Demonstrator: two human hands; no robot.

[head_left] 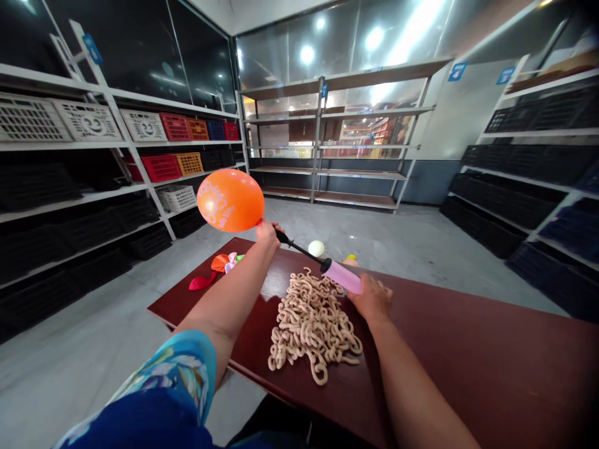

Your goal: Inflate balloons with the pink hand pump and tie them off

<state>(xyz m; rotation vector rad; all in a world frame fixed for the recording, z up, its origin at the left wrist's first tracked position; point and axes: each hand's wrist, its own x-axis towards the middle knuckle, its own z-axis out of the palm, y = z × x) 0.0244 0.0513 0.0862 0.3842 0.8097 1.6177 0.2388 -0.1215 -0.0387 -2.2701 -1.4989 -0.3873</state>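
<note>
An inflated orange balloon (231, 200) with pale printed markings sits at the nozzle end of a hand pump. My left hand (268, 233) is closed where the balloon's neck meets the black nozzle; the neck itself is hidden by my fingers. The pink barrel of the balloon pump (344, 277) is gripped at its other end by my right hand (373, 297). The pump slants across the table, above a heap of beige, curled, rope-like pieces (311, 321). Several limp balloons, among them a red one (202, 282) and an orange one (219, 262), lie left of my forearm.
The dark red-brown table (468, 349) stretches to the right. Beyond its far edge are a pale round balloon (316, 249) and a yellow-topped object (350, 257). Shelves with crates (161, 168) line the left, a metal rack (322, 162) the back, and dark crates (528, 171) the right.
</note>
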